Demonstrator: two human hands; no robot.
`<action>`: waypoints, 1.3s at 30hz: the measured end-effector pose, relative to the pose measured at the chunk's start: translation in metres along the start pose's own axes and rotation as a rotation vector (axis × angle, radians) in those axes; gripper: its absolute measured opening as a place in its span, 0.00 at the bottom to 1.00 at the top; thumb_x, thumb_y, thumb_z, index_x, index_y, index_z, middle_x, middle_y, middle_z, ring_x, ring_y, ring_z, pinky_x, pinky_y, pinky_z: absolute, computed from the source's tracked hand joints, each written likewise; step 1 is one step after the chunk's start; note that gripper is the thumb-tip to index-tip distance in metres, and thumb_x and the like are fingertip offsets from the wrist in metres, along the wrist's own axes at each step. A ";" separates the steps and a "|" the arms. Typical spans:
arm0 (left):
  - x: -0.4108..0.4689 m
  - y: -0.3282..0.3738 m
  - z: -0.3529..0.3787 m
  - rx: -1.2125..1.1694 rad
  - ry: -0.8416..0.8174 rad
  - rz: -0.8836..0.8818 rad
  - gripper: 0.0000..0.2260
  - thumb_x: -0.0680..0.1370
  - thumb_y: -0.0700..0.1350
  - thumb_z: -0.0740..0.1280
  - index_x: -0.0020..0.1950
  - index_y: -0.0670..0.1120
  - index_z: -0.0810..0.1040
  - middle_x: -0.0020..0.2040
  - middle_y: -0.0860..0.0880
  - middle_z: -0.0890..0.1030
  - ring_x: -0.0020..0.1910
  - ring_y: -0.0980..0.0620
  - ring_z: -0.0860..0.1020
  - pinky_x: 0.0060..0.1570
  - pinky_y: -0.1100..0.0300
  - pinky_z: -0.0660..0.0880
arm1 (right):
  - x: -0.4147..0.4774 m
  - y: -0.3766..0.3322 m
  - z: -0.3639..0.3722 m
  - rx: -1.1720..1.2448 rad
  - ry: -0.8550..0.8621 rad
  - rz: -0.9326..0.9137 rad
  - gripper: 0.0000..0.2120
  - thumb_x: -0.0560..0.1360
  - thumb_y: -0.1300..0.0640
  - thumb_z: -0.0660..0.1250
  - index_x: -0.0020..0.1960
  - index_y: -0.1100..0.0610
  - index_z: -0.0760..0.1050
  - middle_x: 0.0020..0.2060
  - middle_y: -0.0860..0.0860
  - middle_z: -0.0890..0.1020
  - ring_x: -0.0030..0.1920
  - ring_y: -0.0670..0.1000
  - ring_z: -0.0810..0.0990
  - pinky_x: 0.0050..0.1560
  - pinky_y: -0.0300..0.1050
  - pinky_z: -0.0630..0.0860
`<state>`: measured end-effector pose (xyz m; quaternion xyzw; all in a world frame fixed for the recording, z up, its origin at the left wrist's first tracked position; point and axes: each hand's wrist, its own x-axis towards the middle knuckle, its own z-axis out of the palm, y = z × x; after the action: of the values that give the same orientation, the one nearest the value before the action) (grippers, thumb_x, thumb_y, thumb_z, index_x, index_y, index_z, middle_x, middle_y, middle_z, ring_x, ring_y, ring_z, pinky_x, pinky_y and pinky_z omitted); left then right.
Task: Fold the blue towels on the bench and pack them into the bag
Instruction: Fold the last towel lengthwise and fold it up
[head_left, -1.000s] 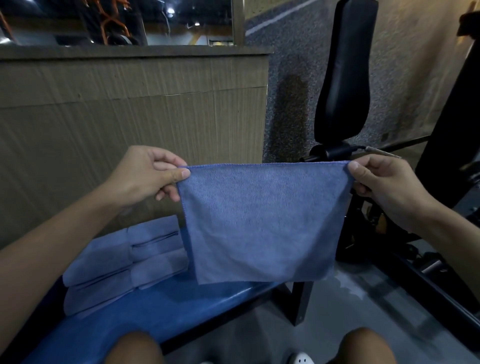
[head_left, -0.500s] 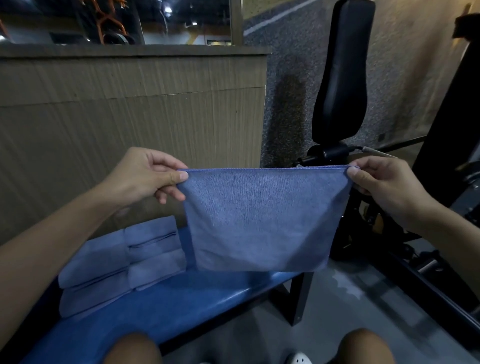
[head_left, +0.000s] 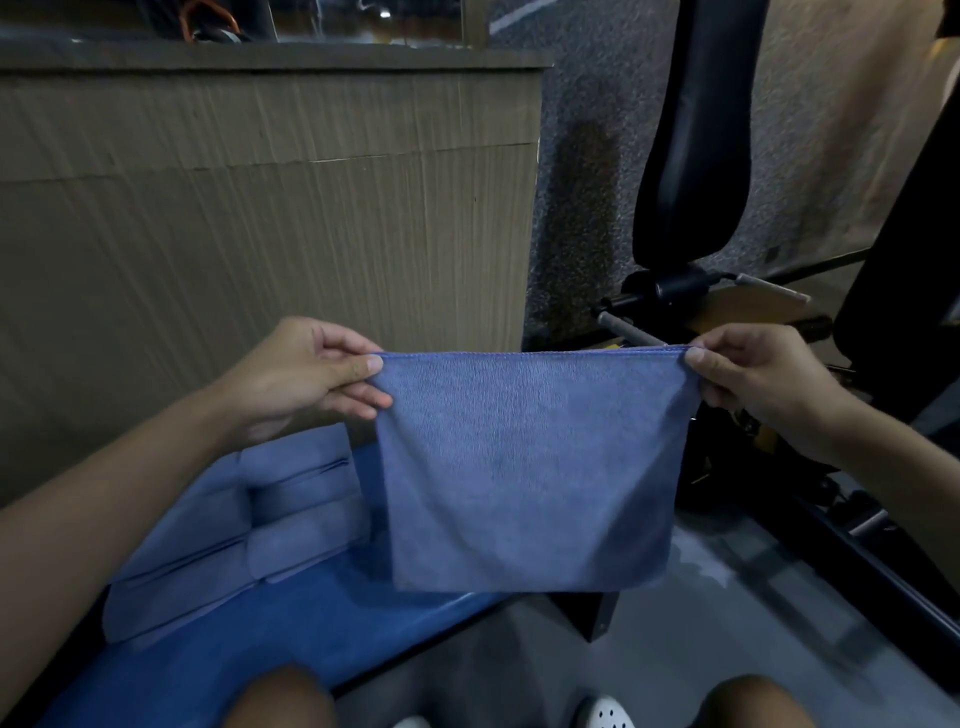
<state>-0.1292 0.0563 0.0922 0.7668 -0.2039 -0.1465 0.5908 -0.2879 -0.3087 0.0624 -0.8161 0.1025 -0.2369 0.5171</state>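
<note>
I pinch the blue towel (head_left: 524, 467) by its top corners, left hand (head_left: 306, 376) and right hand (head_left: 753, 382) level, its long edge stretched crosswise between them, hanging above the bench (head_left: 291, 623) beside the folded towels (head_left: 249, 525).

There are two hands, the left hand (head_left: 301, 374) and the right hand (head_left: 763, 379), one spread blue towel (head_left: 524, 467), one blue bench (head_left: 311, 623), folded towels (head_left: 291, 514) too overlapped to count, two bare knees (head_left: 280, 699) and one black upright pad (head_left: 691, 130).
</note>
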 end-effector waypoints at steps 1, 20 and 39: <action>0.008 -0.004 0.001 -0.013 0.013 -0.009 0.05 0.77 0.34 0.68 0.52 0.34 0.78 0.41 0.36 0.84 0.40 0.44 0.85 0.36 0.58 0.83 | 0.009 0.005 0.005 -0.012 0.003 0.017 0.07 0.79 0.61 0.65 0.42 0.58 0.76 0.24 0.51 0.76 0.24 0.48 0.72 0.26 0.37 0.68; 0.060 -0.139 0.020 0.137 0.019 0.080 0.04 0.75 0.31 0.68 0.48 0.35 0.81 0.42 0.39 0.85 0.41 0.44 0.84 0.42 0.63 0.81 | 0.042 0.121 0.064 -0.126 -0.111 -0.004 0.05 0.77 0.64 0.65 0.43 0.63 0.76 0.34 0.52 0.83 0.33 0.42 0.79 0.38 0.38 0.77; 0.074 -0.211 0.057 0.369 0.179 -0.077 0.04 0.74 0.43 0.72 0.39 0.49 0.82 0.32 0.54 0.83 0.33 0.56 0.79 0.41 0.57 0.75 | 0.012 0.189 0.099 -0.074 0.151 0.214 0.05 0.76 0.59 0.70 0.42 0.60 0.80 0.36 0.54 0.82 0.35 0.43 0.76 0.38 0.34 0.72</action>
<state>-0.0614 0.0176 -0.1254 0.8791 -0.1447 -0.0604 0.4501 -0.2135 -0.3188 -0.1379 -0.7989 0.2365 -0.2370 0.4998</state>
